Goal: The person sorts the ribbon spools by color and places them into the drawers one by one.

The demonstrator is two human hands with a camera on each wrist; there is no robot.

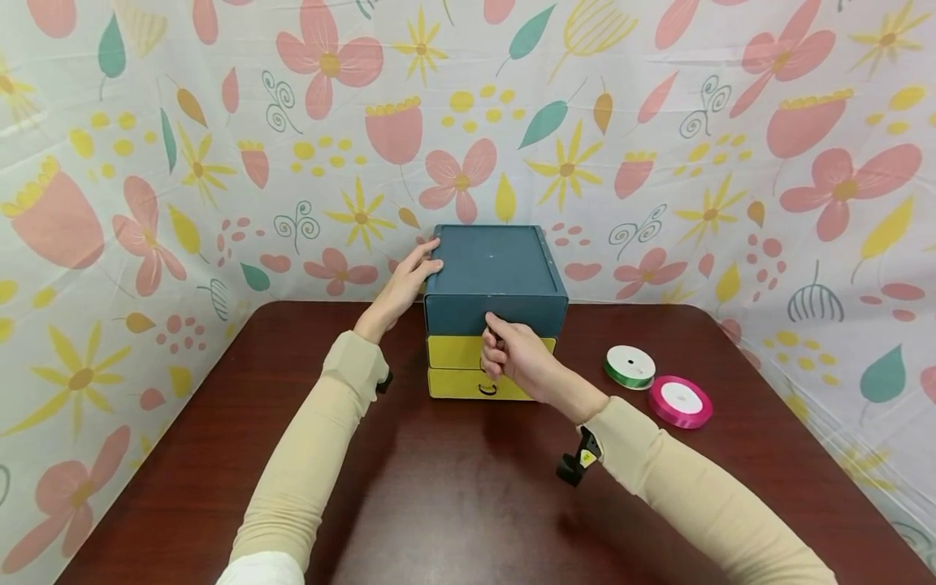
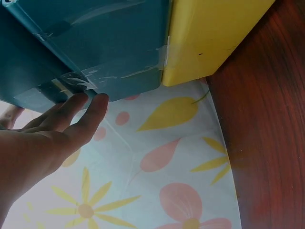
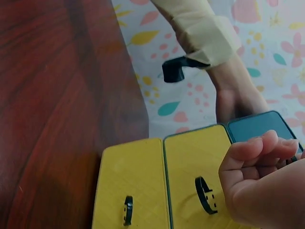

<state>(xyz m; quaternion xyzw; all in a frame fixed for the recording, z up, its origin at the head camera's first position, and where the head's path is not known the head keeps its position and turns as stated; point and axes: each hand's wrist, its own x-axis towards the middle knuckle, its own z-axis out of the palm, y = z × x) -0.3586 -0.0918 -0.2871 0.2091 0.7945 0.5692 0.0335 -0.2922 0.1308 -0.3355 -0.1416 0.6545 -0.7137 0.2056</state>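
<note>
A small chest of drawers [image 1: 493,260] stands against the back wall, with a blue top, a blue upper drawer front [image 1: 457,313] and two yellow drawers [image 1: 453,351] below. My left hand [image 1: 405,286] rests on its upper left edge, fingers extended; in the left wrist view the fingertips [image 2: 101,100] touch the blue side. My right hand [image 1: 522,357] is at the upper drawer front, its fingers curled round a dark handle that they mostly hide. In the right wrist view, black handles [image 3: 204,195] show on the yellow fronts. All the drawers look closed.
Right of the chest, a green ribbon spool [image 1: 630,367] and a pink ribbon spool [image 1: 681,401] lie on the dark reddish-brown table [image 1: 453,504]. A floral-patterned sheet [image 1: 468,106] hangs behind and at the sides.
</note>
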